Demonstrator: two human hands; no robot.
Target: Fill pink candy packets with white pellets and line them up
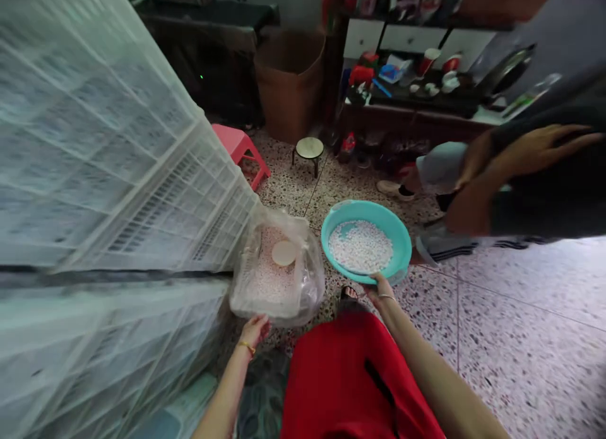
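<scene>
My right hand (381,290) is closed on the near rim of a turquoise plastic basin (404,240). Small whitish pellets (362,246) cover much of the basin's bottom. To its left is a container wrapped in clear plastic (310,275), where a pinkish-white grainy mass (265,281) shows. A round pale disc (284,253) lies on that mass. My left hand (255,330) is at the container's near edge with its fingers loosely bent and apart. I see nothing in it, and whether it touches the plastic is unclear.
Stacked white plastic crates (156,174) rise along the left. Beyond the basin stand a pink stool (241,147), a small round stool (309,148) and a brown bin (291,91). Another person's arm (478,192) and legs are at right. A cluttered cabinet (409,40) stands behind.
</scene>
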